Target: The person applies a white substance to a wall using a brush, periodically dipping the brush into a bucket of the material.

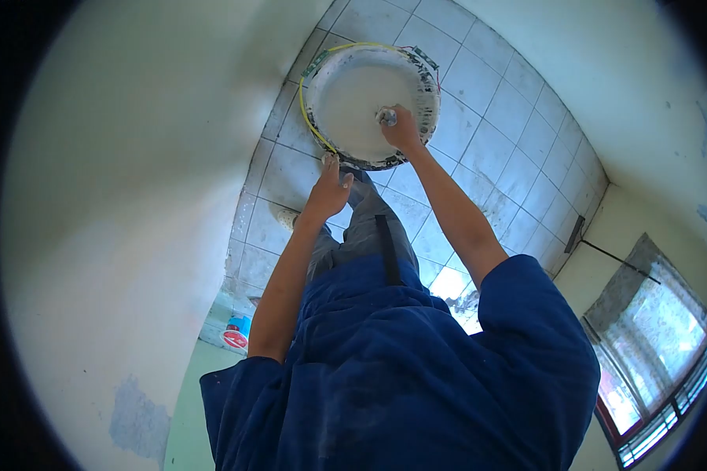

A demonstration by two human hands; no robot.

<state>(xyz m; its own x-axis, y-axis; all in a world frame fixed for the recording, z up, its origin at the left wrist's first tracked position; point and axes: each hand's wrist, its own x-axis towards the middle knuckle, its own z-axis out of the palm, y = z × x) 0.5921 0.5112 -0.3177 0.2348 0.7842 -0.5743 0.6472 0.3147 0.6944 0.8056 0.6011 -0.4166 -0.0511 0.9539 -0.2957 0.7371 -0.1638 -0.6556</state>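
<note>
A round tub (427, 149) of milky white liquid stands on the tiled floor, its dark rim smeared with white. Over the liquid, my right hand (401, 129) is closed around a whitish, paste-coated handle (386, 116); whatever is below it is hidden, so I cannot tell which tool it is. My left hand (329, 192) grips the tub at its near left edge, fingers at the rim and thumb out to the side. White residue marks these fingers. A yellow strip (302, 106) runs round the tub's left edge between green-and-white pieces.
Pale walls (133, 196) rise on both sides of the tiled floor (479, 102). My legs (369, 228) are close behind the tub. A red-and-blue container (236, 334) lies at lower left, and a barred window (660, 377) is at right.
</note>
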